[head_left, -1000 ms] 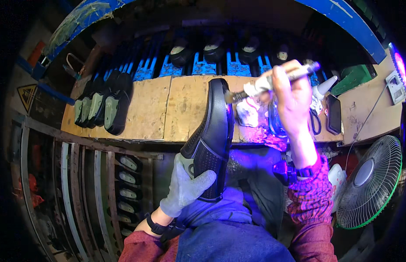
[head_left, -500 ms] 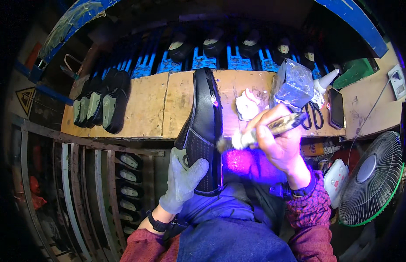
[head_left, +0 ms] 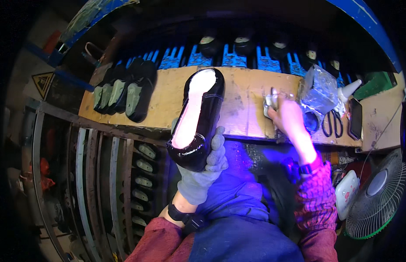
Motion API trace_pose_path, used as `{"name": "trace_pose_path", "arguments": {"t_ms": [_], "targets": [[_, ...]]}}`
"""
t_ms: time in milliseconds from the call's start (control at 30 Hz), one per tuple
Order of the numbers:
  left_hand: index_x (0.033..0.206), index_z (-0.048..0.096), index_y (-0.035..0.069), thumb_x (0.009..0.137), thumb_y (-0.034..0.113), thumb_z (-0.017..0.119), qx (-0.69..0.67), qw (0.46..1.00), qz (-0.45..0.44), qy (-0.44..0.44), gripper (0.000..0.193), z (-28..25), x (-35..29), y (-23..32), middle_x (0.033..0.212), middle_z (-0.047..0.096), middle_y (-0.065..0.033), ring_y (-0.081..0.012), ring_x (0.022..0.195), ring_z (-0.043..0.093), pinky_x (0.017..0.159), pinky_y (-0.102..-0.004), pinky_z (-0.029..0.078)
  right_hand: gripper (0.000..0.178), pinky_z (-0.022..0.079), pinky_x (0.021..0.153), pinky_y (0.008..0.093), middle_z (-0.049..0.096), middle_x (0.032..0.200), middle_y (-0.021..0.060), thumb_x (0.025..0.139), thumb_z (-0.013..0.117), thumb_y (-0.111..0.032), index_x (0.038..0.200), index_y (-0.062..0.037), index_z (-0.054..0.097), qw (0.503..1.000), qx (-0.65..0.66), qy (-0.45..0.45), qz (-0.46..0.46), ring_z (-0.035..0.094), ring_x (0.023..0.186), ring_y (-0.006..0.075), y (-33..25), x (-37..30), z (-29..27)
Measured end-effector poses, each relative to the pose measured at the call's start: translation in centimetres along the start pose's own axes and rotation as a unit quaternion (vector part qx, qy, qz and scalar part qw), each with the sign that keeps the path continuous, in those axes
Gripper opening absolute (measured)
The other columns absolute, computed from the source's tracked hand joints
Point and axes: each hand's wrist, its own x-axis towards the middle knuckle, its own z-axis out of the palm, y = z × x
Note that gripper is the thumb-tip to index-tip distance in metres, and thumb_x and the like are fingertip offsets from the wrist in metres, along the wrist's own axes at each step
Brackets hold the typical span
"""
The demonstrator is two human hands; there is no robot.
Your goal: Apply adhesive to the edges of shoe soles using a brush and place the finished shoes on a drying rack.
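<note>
My left hand point(head_left: 202, 174), in a grey glove, is wrapped round a black shoe upper point(head_left: 198, 146) on its last. The shoe's underside faces up, toe end nearer me, with a white-to-pink bottom panel point(head_left: 192, 111) and wet-looking glossy black edges. My bare right hand point(head_left: 288, 115) is over the table to the right, its fingers closed on a crumpled whitish wad point(head_left: 269, 103). A wrapped, smeared square can point(head_left: 319, 89) stands just right of that hand. No brush can be made out now.
Several black shoes point(head_left: 139, 96) lie at the table's left. Blue rack forks point(head_left: 233, 56) carry more shoes behind. Scissors point(head_left: 333, 124), a phone point(head_left: 355, 118) and a white nozzle bottle point(head_left: 349, 89) are at right. A fan point(head_left: 378, 192) stands lower right, a metal rack point(head_left: 83, 174) lower left.
My left hand has turned the shoe from its side to underside up. My right hand has moved away from the shoe to the whitish wad; the brush it held is no longer visible.
</note>
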Motion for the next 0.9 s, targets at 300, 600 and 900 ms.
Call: {"name": "trace_pose_path", "arguments": {"t_ms": [300, 600, 900], "targets": [[0.151, 0.036, 0.007, 0.094, 0.027, 0.065, 0.26, 0.923, 0.174, -0.226, 0.067, -0.8, 0.8, -1.0, 0.139, 0.052, -0.0112, -0.0234, 0.122, 0.055, 0.105, -0.0359, 0.046, 0.026, 0.04, 0.041, 0.0291, 0.044, 0.064, -0.0012, 0.08, 0.067, -0.018, 0.102, -0.0049, 0.063, 0.863, 0.191, 0.206, -0.42, 0.054, 0.049, 0.0119, -12.0, -9.1, -5.8], [0.112, 0.055, 0.001, 0.087, 0.068, 0.049, -0.002, 0.994, 0.036, 0.107, 0.071, 0.9, 0.4, 1.1, 0.068, 0.047, -0.0016, -0.0109, 0.046, 0.04, 0.047, -0.0245, 0.033, 0.03, 0.051, 0.054, 0.0446, 0.064, 0.066, 0.014, 0.082, 0.076, -0.025, 0.098, -0.006, 0.058, 0.971, 0.11, 0.182, -0.112, 0.067, 0.06, 0.0336, -4.6, -2.9, -3.4], [0.126, 0.064, 0.003, 0.102, 0.035, 0.058, 0.562, 0.803, 0.177, 0.085, 0.04, 5.3, 9.7, 13.9, 0.102, 0.07, -0.0041, -0.0119, 0.085, 0.068, 0.077, -0.0247, 0.055, 0.029, 0.049, 0.071, 0.0257, 0.066, 0.083, 0.0046, 0.092, 0.071, -0.009, 0.119, 0.0005, 0.063, 0.89, 0.449, 0.062, 0.057, 0.061, 0.077, 0.0096, 2.7, -3.3, -4.3]]}}
